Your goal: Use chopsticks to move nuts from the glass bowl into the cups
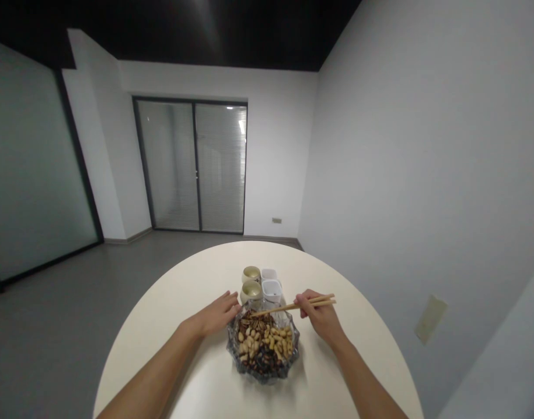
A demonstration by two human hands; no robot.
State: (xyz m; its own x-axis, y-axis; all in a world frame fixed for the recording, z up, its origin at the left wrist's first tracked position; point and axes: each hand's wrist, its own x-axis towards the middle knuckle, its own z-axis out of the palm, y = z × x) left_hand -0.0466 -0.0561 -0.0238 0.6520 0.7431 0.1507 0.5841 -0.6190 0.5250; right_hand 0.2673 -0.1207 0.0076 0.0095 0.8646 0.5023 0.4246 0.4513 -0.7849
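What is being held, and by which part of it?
The right hand holds the chopsticks toward their rear ends; the left hand shows no clear hold.

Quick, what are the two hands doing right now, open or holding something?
Left hand: open, empty, fingers at the glass dish's rim.
Right hand: closed, holding wooden chopsticks, tips over the pecans.

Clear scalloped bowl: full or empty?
Mostly full: the clear scalloped bowl holds slender brown nuts, pale oval nuts, yellowish peanuts and blackish pieces; its far right looks bare.
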